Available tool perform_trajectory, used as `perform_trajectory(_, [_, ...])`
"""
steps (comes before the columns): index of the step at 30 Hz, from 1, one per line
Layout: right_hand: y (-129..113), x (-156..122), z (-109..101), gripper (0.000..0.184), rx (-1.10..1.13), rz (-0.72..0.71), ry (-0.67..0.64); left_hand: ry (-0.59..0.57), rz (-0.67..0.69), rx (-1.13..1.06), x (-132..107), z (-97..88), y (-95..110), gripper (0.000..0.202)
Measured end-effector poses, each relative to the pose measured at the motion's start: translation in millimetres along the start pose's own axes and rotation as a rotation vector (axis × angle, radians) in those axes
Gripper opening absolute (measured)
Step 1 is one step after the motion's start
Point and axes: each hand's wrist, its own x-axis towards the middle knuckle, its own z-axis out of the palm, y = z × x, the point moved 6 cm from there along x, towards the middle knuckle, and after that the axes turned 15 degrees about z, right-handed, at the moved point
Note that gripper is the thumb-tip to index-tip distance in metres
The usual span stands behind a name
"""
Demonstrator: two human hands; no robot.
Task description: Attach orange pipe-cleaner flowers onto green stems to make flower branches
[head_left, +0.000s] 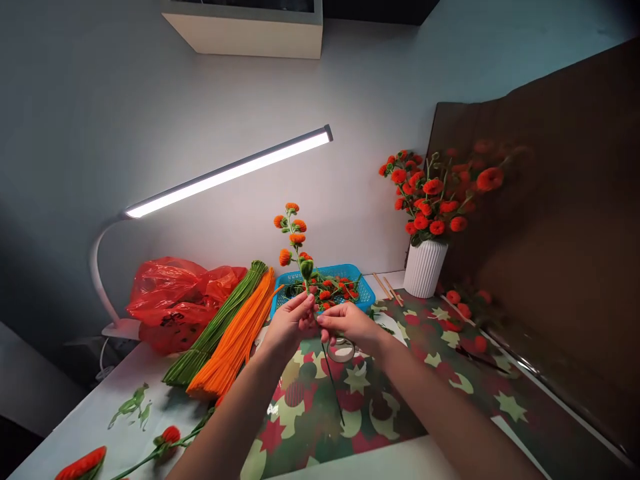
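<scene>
An orange flower spray (297,238) made of fuzzy pipe cleaner stands upright above my left hand (295,315), several blooms along its green stem. My left fingers pinch that stem just below a rounded green bud (307,269). Close beside it, my right hand (353,327) is closed in a pinch near the lower stem; what lies between its fingertips is too small to make out. A thin dark stem end (333,383) hangs below the hands. Under my right fingers shows a pale ring-shaped thing (341,351); whether I hold it cannot be told.
Behind the hands sits a blue basket (367,293) of red-orange flowers. Green (220,320) and orange pipe cleaner bundles (235,340) lie left, by a red plastic bag (175,293) and lamp (225,175). A white vase (425,268) stands right. Finished-looking blooms (170,437) lie front left.
</scene>
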Motion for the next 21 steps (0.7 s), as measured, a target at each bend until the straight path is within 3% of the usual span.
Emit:
perform_trajectory(6, [6, 1, 0, 0.036, 0.147, 0.115, -0.102, 0.097, 0.041, 0.0, 3, -6.2, 4, 0.033])
perform_trajectory(11, [5, -3, 2, 0.035, 0.165, 0.165, -0.133, 0.083, -0.022, -0.034, -4, 4.5, 7, 0.024])
perform_trajectory(14, [3, -3, 2, 0.037, 0.125, 0.142, -0.11, 0.055, -0.042, -0.048, -9, 12.6, 8, 0.021])
perform_trajectory(18, [-3, -4, 2, 0.037, 0.076, 0.055, -0.035, -0.033, -0.008, -0.042, -10, 17.8, 8, 0.035])
perform_trajectory(21, [-4, -5, 4, 0.036, 0.061, 0.034, -0.043, 0.006, 0.04, 0.0, -6, 10.8, 10, 0.035])
